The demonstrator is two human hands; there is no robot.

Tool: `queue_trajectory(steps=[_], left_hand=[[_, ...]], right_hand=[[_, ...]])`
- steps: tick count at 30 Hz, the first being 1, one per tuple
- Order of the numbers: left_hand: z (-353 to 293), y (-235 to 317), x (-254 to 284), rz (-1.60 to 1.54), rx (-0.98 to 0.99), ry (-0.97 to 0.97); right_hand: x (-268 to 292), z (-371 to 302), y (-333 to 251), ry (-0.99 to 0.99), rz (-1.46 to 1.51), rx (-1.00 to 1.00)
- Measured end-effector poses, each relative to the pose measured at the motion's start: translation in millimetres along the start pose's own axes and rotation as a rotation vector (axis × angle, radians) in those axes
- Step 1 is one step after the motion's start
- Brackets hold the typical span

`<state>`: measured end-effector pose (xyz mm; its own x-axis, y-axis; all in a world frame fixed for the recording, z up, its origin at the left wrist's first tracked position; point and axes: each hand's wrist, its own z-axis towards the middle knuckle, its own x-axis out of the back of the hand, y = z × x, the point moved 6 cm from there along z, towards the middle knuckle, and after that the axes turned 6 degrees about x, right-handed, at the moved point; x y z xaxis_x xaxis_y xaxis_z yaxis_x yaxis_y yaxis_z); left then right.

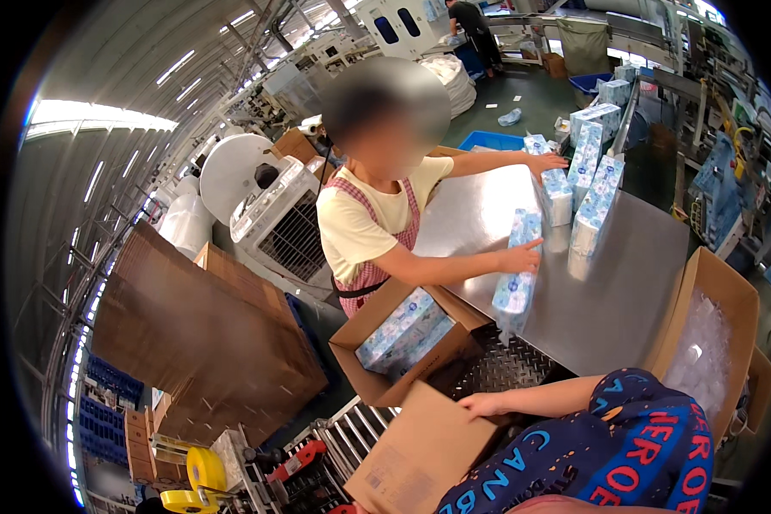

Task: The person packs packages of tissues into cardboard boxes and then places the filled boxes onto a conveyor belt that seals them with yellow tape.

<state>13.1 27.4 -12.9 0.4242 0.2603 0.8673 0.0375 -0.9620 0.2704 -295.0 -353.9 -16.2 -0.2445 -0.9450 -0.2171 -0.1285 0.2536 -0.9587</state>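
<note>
My right hand (483, 405) is closed on the upper edge of a brown cardboard box (415, 458), which is tilted over a roller conveyor. Only a sliver of my left hand (359, 509) shows, at the box's lower corner by the picture's bottom edge; its grip is mostly hidden. Just beyond stands an open carton (370, 387) with blue-and-white plastic-wrapped packs (407, 332) inside. Across from me a co-worker in a checked apron has one hand on a long blue pack (516, 283) on the metal table (612, 300) and the other on farther packs (557, 195).
The roller conveyor (351, 445) runs beneath the box, beside a tape machine with yellow rolls (204, 469). A large carton of clear plastic bags (698, 351) stands at right. Stacked flat cardboard (206, 308) and an air cooler (283, 214) are at left. Another person works far back.
</note>
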Motion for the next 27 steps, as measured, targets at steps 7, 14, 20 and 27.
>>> queue_trajectory(steps=[7,14,20,27], left_hand=[[-46.4,96.8,-152.0,-0.971,0.231,-1.034],[-190.6,264.0,-90.3,-1.037,-0.367,-0.644],[-161.1,232.5,-125.9,-0.998,-0.15,-0.865],[-59.8,103.7,-124.0,-0.832,-0.056,-0.591]], right_hand=[[-141.2,-27.3,-176.8,-0.278,-0.63,0.093],[-33.6,-61.2,-116.8,-0.271,-1.203,-0.006],[177.4,-134.9,-67.1,0.008,-2.133,0.036],[240.6,-138.4,-33.3,0.177,-1.261,-0.284]])
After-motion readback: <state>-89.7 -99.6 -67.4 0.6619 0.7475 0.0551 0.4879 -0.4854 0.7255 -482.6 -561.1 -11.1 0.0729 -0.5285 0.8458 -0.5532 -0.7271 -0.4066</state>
